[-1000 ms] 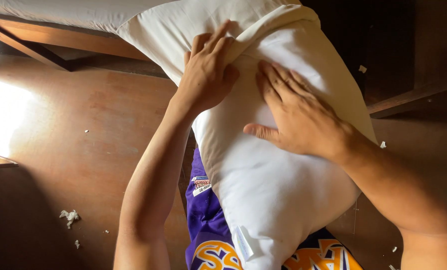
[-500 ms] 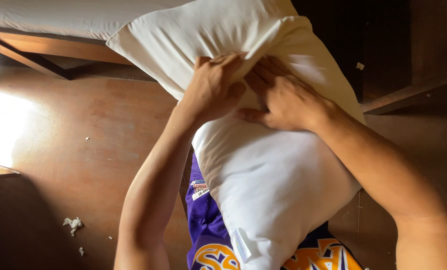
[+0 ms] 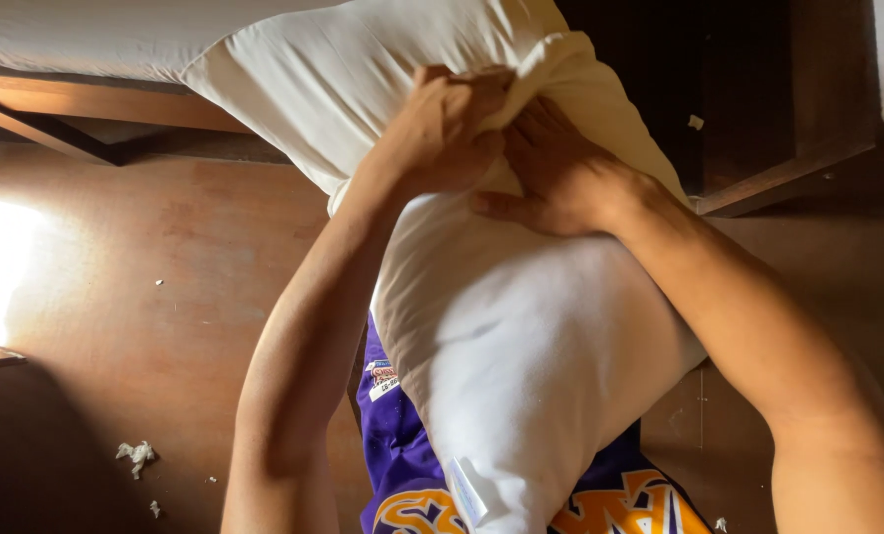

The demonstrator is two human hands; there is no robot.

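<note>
Pillow (image 3: 551, 366) propped against the person's torso for support, left hand (image 3: 452, 129) fisted on the cream pillowcase (image 3: 363, 69) edge, right hand (image 3: 560, 173) gripping the fabric beside it.

- A small white tag (image 3: 466, 491) is sewn to the lower end of the white pillow (image 3: 551, 366), near its bottom left edge. It is a narrow rectangle, tilted, with faint bluish marks too small to make out.
- A small rectangular label (image 3: 381, 378) sits on the purple garment (image 3: 402, 445), at its upper left edge just beside the pillow. It is white with an orange and dark patch.
- A large orange and yellow printed emblem (image 3: 620, 504), outlined in white, runs across the garment at the picture's bottom edge, partly hidden behind the pillow.
</note>
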